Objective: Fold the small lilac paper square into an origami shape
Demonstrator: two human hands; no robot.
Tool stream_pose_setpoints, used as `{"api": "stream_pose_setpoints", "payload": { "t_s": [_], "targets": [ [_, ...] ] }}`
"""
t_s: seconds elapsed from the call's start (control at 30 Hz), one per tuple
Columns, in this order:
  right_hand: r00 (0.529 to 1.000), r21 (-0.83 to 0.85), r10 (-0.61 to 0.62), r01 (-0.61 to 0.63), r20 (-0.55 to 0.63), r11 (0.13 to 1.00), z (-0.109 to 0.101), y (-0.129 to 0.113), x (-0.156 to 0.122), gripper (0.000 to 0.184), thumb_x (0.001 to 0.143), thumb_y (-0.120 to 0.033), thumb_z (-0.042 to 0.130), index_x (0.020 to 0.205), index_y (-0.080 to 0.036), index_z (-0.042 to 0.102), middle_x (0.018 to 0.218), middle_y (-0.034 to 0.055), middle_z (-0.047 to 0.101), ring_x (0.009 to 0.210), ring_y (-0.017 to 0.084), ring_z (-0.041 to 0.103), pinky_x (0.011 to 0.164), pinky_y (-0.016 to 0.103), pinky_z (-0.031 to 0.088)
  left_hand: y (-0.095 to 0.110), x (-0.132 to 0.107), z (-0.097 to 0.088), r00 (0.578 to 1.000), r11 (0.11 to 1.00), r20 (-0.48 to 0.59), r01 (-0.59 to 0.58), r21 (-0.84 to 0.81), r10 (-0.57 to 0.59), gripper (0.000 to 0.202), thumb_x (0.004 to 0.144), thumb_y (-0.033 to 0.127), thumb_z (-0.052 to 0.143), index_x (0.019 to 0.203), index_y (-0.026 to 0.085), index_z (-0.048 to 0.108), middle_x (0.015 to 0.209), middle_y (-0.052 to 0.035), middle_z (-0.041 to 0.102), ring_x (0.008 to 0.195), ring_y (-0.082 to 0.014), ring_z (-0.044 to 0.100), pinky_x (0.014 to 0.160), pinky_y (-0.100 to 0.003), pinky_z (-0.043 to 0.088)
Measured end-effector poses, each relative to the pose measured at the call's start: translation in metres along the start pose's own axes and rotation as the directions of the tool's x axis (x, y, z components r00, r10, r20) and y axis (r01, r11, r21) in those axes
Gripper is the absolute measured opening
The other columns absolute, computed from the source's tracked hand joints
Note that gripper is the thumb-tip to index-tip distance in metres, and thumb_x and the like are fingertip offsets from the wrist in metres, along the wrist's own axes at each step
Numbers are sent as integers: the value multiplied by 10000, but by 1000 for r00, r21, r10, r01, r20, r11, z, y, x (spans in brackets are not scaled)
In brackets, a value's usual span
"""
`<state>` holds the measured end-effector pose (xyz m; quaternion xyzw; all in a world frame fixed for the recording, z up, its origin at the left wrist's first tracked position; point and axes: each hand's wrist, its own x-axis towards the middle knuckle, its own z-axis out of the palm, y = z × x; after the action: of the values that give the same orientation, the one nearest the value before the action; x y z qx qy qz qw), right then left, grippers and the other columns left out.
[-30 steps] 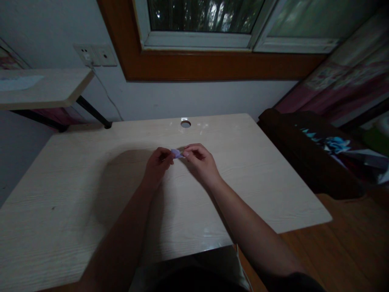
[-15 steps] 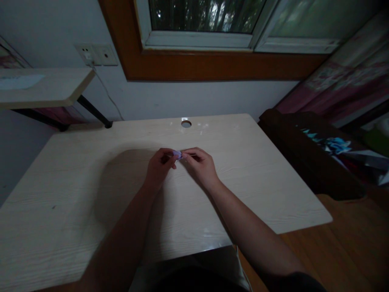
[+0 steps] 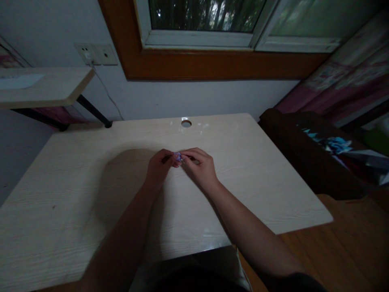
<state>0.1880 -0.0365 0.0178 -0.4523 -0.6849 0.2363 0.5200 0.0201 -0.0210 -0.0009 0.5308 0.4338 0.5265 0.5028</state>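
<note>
We take the hole in the desk as our reference. We find the purple piece on the near side of the hole, slightly to its left. It is small and mostly covered by fingers; we cannot make out its full shape, nor whether it touches the desk. The left hand, nearer to us than the hole and left of it, pinches the piece between thumb and fingers. The right hand, nearer than the hole and right of it, has its fingertips closed on the piece's right end. We note both sets of fingertips close together.

Farther out, we record a window beyond the hole; sockets with a plugged-in cord, beyond it and left; a shelf bearing paper, well left; a curtain and a blue item, well right.
</note>
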Motion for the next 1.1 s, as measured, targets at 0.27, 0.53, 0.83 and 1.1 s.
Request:
{"api": "stream_pose_setpoints", "payload": {
  "t_s": [0.27, 0.53, 0.83, 1.1],
  "targets": [
    [1000, -49, -18, 18, 0, 999, 0, 2, 0, 161, 932, -261, 643, 983, -282, 794, 946, 50, 772, 866, 196, 714, 789, 342, 576, 0, -1, 2, 999, 998, -4, 35, -56, -35, 328, 779, 445, 791, 855, 173, 624, 644, -9, 715, 579, -172, 728, 631, -313, 652],
    [996, -103, -40, 47, 74, 994, -3, 2, 2, 190, 942, -253, 621, 1011, -283, 795, 969, 54, 773, 891, 198, 713, 819, 350, 576, -4, -1, -3, 999, 1000, 25, -22, 10, 22, 297, 825, 443, 750, 872, 172, 637, 795, -34, 733, 661, -162, 749, 614, -270, 649],
    [983, -150, -134, 152, 128, 977, -7, 9, 2, 176, 953, -278, 627, 1027, -280, 787, 984, 55, 767, 895, 187, 706, 832, 339, 572, 3, -4, -3, 999, 996, 27, -40, 79, 38, 276, 829, 421, 750, 881, 169, 651, 799, -35, 708, 699, -185, 759, 587, -264, 642],
    [972, -156, -173, 198, 161, 968, -10, 9, 3, 191, 969, -278, 598, 1045, -265, 773, 1011, 68, 759, 927, 199, 700, 858, 354, 569, 1, -5, -4, 995, 992, 66, -82, 99, 76, 267, 850, 430, 726, 900, 187, 627, 815, -20, 696, 695, -167, 749, 598, -261, 635]
  ]
}}
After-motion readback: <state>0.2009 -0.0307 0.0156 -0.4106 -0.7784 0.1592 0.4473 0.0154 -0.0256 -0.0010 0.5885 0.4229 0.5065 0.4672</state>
